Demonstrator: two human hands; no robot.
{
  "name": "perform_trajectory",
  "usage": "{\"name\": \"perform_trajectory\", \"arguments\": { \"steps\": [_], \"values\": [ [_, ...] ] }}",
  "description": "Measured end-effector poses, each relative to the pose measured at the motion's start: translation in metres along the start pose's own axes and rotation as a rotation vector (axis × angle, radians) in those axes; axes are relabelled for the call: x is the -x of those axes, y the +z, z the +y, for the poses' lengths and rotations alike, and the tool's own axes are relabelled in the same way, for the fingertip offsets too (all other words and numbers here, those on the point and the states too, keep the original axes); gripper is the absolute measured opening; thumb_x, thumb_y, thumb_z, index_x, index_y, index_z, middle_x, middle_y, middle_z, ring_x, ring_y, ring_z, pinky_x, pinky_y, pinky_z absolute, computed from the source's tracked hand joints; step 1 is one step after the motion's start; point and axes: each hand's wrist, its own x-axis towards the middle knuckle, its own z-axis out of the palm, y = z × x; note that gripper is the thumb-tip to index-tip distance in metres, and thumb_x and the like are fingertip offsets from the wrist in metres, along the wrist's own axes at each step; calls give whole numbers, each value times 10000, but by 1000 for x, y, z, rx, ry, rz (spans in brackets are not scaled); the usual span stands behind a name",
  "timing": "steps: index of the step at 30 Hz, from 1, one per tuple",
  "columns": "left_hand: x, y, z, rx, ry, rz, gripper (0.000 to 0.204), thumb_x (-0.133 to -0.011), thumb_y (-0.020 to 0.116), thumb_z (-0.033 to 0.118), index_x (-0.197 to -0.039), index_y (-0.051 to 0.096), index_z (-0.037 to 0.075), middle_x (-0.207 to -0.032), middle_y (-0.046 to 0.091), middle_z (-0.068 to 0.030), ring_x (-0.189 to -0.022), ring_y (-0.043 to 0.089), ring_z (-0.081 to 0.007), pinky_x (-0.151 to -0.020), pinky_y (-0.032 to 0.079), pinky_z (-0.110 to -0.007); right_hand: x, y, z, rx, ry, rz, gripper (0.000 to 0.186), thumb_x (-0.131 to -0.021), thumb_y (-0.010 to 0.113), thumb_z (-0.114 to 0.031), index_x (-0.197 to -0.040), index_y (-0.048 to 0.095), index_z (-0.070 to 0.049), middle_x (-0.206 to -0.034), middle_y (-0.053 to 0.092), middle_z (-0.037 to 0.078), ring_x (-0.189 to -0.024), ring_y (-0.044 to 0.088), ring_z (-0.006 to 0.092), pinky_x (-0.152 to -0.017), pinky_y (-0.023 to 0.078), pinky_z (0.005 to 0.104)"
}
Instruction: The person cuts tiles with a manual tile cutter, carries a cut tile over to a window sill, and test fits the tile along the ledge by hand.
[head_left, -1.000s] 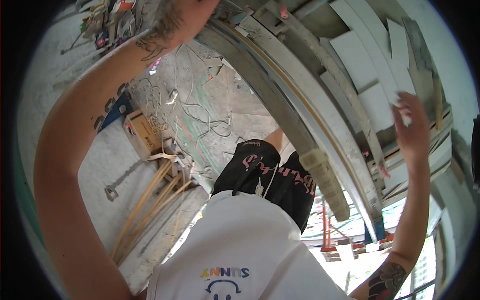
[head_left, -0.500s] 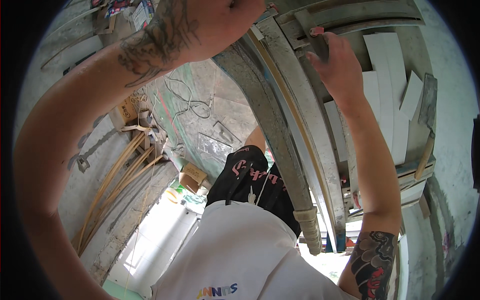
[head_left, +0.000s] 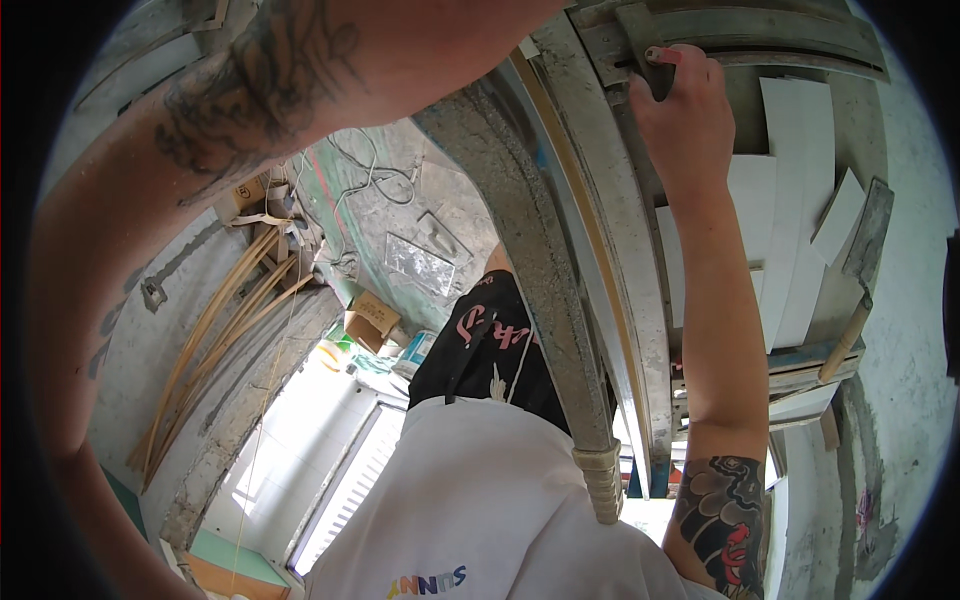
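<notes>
Nearest the camera, the left hand (head_left: 492, 28) is cut off at 12 o'clock; its finger state cannot be determined. Between 1 and 2 o'clock, the right hand (head_left: 692, 112) grasps a scuffed grey bar (head_left: 640, 32) at its pink fitting (head_left: 663, 56); the bar's exposed end points toward 11 o'clock, long axis 11-to-5. White strips (head_left: 797, 200) lie beyond at 2 o'clock.

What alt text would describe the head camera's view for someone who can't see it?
A person's right hand touches a red-tipped part near a long grey beam and white boards; the left hand is partly cut off at top. Thin wooden strips show at left.
</notes>
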Motion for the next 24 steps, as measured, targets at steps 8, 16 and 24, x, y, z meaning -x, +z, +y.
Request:
{"name": "perform_trajectory", "arguments": {
  "steps": [8,16,24],
  "values": [
    [6,9,-21,89,80,76,60,-771,462,33,-730,497,7,-539,416,-36,-491,376,-90,-441,326,-316,1,2,-3,-36,-7,32,320,-812,745,-230,-1072,590,-125,-1043,586,130,-891,639,336,-755,547,408],
    [9,9,-4,-131,132,172,69,-777,461,30,-714,482,12,-529,423,-31,-481,387,-84,-435,327,-315,0,5,-3,-26,-24,42,305,-804,753,-229,-1049,607,-119,-1030,589,126,-883,636,329,-759,548,404],
    [7,6,-2,-82,94,77,67,-782,465,29,-717,479,19,-532,410,-39,-485,379,-96,-444,322,-318,0,4,-4,-25,-41,57,302,-795,753,-223,-1040,612,-116,-1024,597,128,-874,640,333,-747,550,411]
  ]
}}
